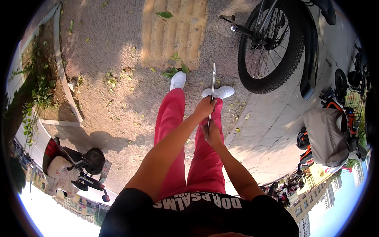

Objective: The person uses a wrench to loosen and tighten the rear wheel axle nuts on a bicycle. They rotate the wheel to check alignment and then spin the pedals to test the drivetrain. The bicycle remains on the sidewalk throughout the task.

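Observation:
A slim silver metal rod (213, 81) with a slightly thicker far end stands out in front of my legs. Its exact kind is not clear. My left hand (205, 108) is closed around its middle, and my right hand (212, 133) grips it lower down, closer to my body. A short length of the rod shows between the two hands. The far end points away from me, over my right white shoe (220, 92), and touches nothing that I can make out. The near end is partly hidden by my right hand.
To the far right stands a bicycle with a fat knobby tyre (294, 65) and a pedal. A scooter under a grey cover (325, 136) is parked at right, another scooter (75, 168) at left. Ahead lies yellow tactile paving (173, 35); a curbed planting bed (59, 67) borders the left.

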The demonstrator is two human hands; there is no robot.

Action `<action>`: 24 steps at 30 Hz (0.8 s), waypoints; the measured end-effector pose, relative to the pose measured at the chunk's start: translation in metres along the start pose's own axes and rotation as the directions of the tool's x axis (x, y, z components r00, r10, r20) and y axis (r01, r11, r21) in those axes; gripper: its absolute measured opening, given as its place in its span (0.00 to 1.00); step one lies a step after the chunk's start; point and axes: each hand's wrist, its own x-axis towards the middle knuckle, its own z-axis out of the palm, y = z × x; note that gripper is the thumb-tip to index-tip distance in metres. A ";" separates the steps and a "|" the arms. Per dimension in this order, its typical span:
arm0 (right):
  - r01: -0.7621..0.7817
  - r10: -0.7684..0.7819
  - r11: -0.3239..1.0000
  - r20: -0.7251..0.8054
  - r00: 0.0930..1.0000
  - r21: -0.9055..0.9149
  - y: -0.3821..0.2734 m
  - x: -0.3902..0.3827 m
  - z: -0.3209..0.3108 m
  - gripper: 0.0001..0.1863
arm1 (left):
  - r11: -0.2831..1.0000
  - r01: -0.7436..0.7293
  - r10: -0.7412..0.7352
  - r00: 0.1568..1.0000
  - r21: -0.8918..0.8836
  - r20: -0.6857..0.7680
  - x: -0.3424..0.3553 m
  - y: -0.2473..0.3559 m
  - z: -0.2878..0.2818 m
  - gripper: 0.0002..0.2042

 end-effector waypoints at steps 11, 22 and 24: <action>0.017 -0.017 1.000 0.017 1.000 0.013 -0.050 0.001 -0.036 0.18 | 0.822 0.294 -0.250 0.956 -0.488 0.154 -0.013 0.014 -0.036 0.11; 0.264 -0.276 0.950 -0.057 0.959 -0.167 -0.139 0.015 -0.128 0.30 | 0.174 0.634 -0.219 0.771 -0.753 0.598 -0.065 0.081 -0.041 0.10; 0.348 -0.350 0.937 -0.055 0.935 -0.039 -0.130 0.018 -0.131 0.31 | 0.070 0.543 -0.359 0.797 -0.837 0.486 -0.078 0.109 -0.031 0.09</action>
